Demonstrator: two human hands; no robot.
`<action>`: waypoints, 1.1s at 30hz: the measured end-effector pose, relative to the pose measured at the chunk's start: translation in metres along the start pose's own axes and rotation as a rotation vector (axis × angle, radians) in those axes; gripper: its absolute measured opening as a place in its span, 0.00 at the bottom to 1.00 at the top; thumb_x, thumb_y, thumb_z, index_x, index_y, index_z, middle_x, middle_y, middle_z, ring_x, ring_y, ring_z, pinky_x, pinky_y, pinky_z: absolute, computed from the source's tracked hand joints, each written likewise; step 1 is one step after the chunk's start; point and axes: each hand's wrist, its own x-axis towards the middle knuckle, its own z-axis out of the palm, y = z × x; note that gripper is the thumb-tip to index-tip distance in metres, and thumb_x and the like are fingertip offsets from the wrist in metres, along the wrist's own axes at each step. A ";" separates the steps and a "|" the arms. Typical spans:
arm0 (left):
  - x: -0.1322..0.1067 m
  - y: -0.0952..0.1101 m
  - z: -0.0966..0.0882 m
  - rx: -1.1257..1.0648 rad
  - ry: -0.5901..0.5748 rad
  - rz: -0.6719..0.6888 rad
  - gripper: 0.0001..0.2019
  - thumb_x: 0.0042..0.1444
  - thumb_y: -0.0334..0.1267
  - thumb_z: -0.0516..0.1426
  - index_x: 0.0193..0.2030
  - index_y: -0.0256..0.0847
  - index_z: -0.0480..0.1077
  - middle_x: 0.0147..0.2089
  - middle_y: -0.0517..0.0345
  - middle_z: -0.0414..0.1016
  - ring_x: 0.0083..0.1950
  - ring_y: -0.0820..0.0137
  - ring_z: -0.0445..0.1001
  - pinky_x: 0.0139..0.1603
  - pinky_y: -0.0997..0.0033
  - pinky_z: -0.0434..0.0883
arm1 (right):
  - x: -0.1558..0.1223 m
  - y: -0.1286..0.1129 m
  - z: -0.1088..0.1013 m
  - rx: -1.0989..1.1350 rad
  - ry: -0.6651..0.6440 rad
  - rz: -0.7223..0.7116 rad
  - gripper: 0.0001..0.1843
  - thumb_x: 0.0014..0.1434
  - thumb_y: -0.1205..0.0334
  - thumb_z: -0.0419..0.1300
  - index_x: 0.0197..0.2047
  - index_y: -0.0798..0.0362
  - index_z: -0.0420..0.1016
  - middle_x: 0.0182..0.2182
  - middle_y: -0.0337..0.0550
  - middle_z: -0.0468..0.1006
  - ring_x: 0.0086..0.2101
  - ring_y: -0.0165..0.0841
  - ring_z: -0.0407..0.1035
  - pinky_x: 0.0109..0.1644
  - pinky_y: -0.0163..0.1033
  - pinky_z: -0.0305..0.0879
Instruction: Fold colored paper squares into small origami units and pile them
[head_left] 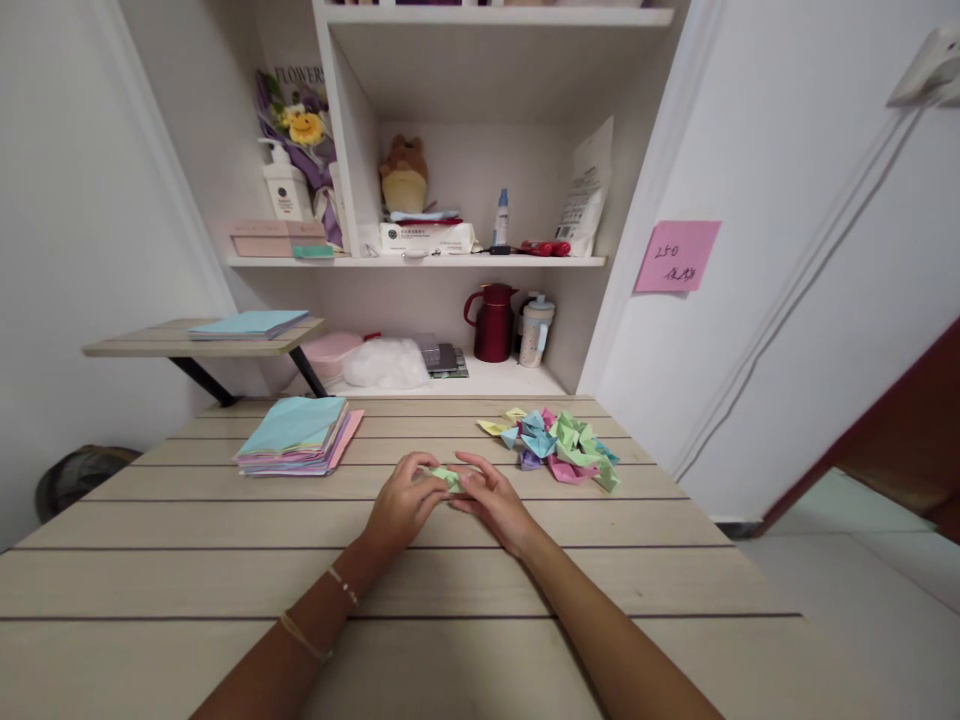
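Observation:
A small piece of folded light green paper (448,479) is held between my two hands, just above the middle of the desk. My left hand (403,503) pinches its left side, and my right hand (496,497) has its thumb and fingers on the right side. Fingers cover most of the paper, so its exact shape is hidden. To the right lies a heap of folded paper pieces (573,443) in green, blue, pink, yellow and purple. On the left sits a stack of coloured paper sheets (294,436), light blue on top.
A small raised shelf (135,340) at the left carries more blue sheets (247,325). Behind the desk, a white shelf unit (465,262) holds a dark red jug (493,322), a tumbler (535,331) and a plush toy (405,175). A pink note (678,256) is stuck to the wall.

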 end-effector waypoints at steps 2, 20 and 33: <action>0.000 0.001 0.000 0.026 0.014 0.070 0.06 0.52 0.33 0.54 0.32 0.43 0.73 0.43 0.52 0.63 0.47 0.66 0.64 0.47 0.63 0.66 | -0.002 -0.002 0.002 0.039 -0.096 -0.001 0.32 0.42 0.62 0.67 0.51 0.46 0.63 0.46 0.45 0.72 0.41 0.35 0.70 0.46 0.44 0.64; 0.002 -0.005 0.003 -0.111 0.073 -0.049 0.06 0.52 0.36 0.55 0.36 0.42 0.71 0.42 0.53 0.64 0.46 0.67 0.67 0.48 0.64 0.66 | 0.004 -0.006 -0.010 -0.299 -0.083 -0.169 0.21 0.38 0.61 0.68 0.39 0.53 0.73 0.33 0.43 0.78 0.34 0.35 0.72 0.42 0.42 0.66; -0.009 -0.069 -0.081 0.795 0.365 -0.633 0.24 0.55 0.43 0.47 0.55 0.29 0.58 0.58 0.36 0.59 0.62 0.51 0.48 0.56 0.45 0.45 | 0.005 -0.051 -0.089 -1.067 0.922 -0.657 0.24 0.46 0.50 0.59 0.43 0.55 0.74 0.29 0.45 0.71 0.27 0.34 0.62 0.36 0.43 0.59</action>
